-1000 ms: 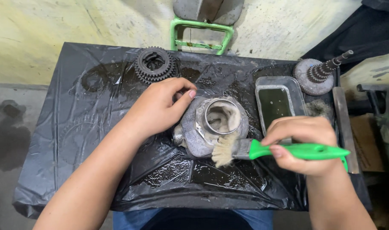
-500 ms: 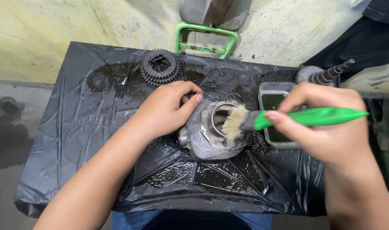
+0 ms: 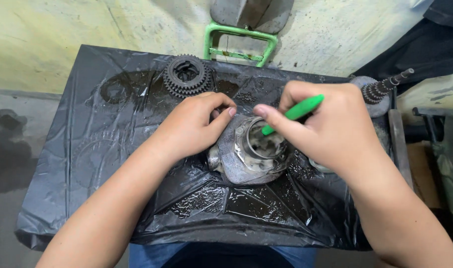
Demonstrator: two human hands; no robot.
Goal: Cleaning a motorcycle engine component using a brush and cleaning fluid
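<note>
since a second ago the right hand (image 3: 330, 126) has swung the green brush (image 3: 293, 113) from the housing's near side up and into its bore, bristles now hidden inside. the black sheet (image 3: 87, 149) covers the table; the metal housing (image 3: 246, 154) sits mid-table, the left hand (image 3: 191, 126) clamped on its far-left side. the tray is covered by the right hand. a gear (image 3: 186, 75) lies at the far edge, a geared shaft (image 3: 380, 89) at the far right corner.

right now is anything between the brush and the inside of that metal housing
Nothing visible. The right hand holds the green-handled brush already poked down into the housing's round opening, while the left hand steadies its far-left side.
</note>
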